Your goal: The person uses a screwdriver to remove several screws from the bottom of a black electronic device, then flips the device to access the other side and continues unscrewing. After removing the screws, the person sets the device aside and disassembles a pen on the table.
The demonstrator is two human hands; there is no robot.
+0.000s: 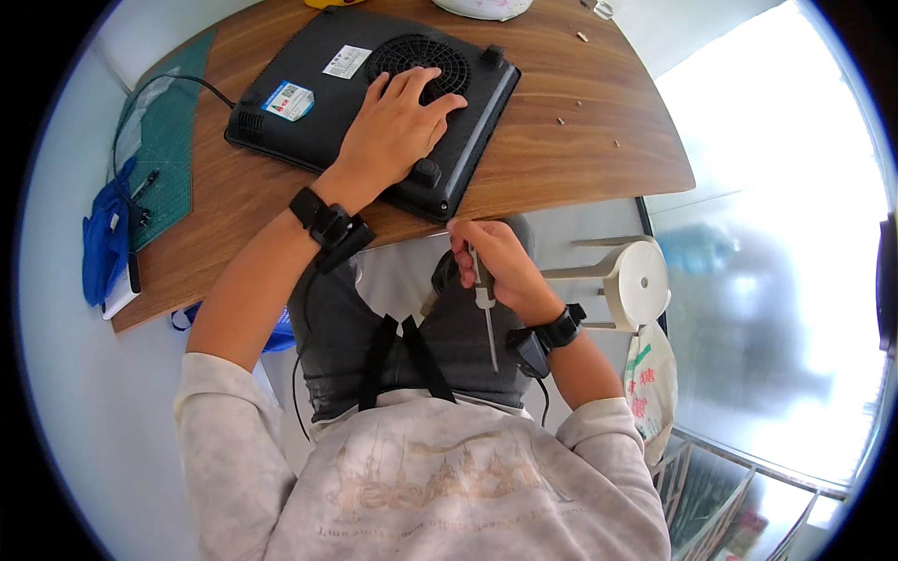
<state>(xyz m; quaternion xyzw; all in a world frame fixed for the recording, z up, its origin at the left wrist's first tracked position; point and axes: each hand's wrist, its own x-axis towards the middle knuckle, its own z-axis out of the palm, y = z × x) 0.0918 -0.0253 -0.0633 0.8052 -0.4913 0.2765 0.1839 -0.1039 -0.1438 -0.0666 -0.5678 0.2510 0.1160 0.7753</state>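
Note:
A flat black appliance (309,140), by its looks an induction cooker, lies underside up on the wooden table, showing a round fan grille (447,67), stubby feet and two stickers. My left hand (398,122) rests on it with fingers spread, their tips over the grille; nothing is held in it. Just off the table's front edge, my right hand (496,257) is closed round the handle of a screwdriver (485,294). Its metal shaft points back toward my lap. The thumb and forefinger tips are at the appliance's near corner; whether they touch it I cannot tell.
Several small screw-like bits (560,121) are scattered on the table (599,84) at right. On the left are a green cutting mat (173,187), a black cable (178,79) and a blue bag (108,238). A pale stool (641,280) stands right of my legs.

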